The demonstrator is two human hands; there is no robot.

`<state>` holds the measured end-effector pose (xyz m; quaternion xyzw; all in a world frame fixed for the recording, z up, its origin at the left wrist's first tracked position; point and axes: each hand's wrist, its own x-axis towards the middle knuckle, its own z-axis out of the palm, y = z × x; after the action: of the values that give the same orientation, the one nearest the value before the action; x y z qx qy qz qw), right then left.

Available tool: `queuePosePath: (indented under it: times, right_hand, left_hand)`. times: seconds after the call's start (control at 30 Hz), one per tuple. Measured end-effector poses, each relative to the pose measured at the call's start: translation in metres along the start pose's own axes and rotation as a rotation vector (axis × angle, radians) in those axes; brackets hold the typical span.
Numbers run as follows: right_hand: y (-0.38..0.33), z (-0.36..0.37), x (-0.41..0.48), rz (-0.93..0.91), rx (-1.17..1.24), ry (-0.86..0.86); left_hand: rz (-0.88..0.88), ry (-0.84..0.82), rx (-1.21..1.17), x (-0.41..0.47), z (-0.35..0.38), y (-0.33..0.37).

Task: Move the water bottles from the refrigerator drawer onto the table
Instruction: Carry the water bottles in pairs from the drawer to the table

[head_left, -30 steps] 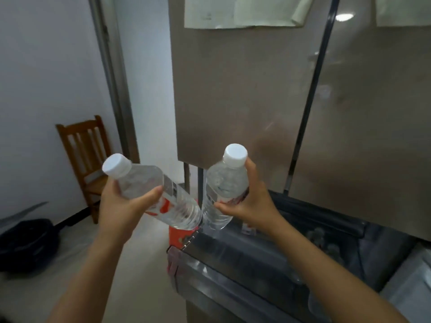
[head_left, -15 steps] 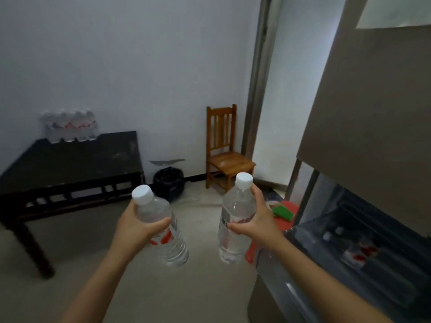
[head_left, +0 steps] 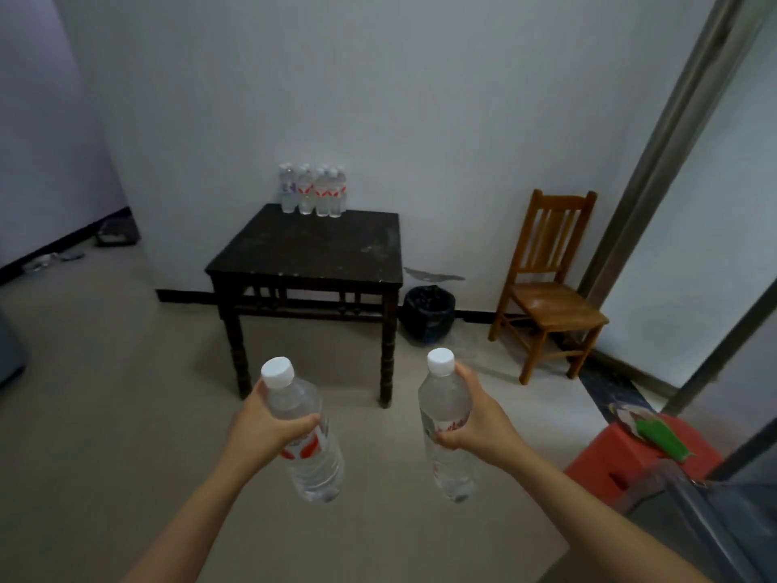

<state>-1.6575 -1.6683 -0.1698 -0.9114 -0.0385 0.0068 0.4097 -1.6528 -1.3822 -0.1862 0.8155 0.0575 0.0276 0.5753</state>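
Observation:
My left hand [head_left: 265, 431] grips a clear water bottle [head_left: 309, 456] with a white cap and red label, held upright and a bit tilted. In my right hand [head_left: 479, 427] is a second clear water bottle [head_left: 447, 464], gripped round its middle. Both are held over the floor in front of a dark square table [head_left: 311, 258] that stands against the white wall. Several more water bottles [head_left: 313, 191] stand in a row at the table's back edge. Only the refrigerator drawer's corner [head_left: 714, 519] shows at the lower right.
A wooden chair [head_left: 551, 288] stands right of the table, with a black bin [head_left: 429, 313] between them. A red stool [head_left: 630, 460] carrying a green item sits by the refrigerator. A metal door frame [head_left: 656, 162] runs up the right side. Beige floor lies ahead.
The view has swung left, away from the refrigerator, so the table now sits straight ahead. Both hands still hold their bottles, now more upright and further apart.

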Motion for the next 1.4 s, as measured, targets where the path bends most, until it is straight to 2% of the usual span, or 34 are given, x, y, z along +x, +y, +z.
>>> queuePosePath:
  times: [0.17, 0.33, 0.53, 0.9, 1.27, 1.4]
  right_hand:
    - [-0.055, 0.063, 0.026, -0.051, 0.022, -0.061]
    - [-0.121, 0.137, 0.050, -0.138, 0.047, -0.127]
    - [-0.173, 0.207, 0.072, -0.156, 0.064, -0.222]
    - [-0.232, 0.280, 0.135, -0.274, 0.083, -0.330]
    - [-0.297, 0.352, 0.275, -0.389, 0.061, -0.324]
    - [-0.321, 0.383, 0.318, -0.361, 0.098, -0.345]
  left_hand:
    - [0.019, 0.085, 0.031, 0.004, -0.079, -0.024]
    - [-0.034, 0.174, 0.032, 0.012, -0.173, -0.054]
    - [-0.062, 0.263, 0.047, 0.017, -0.256, -0.083]
    - [-0.104, 0.363, 0.035, 0.054, -0.330, -0.111]
    - [-0.118, 0.453, 0.087, 0.182, -0.409, -0.123]
    - [-0.160, 0.518, 0.072, 0.212, -0.442, -0.131]
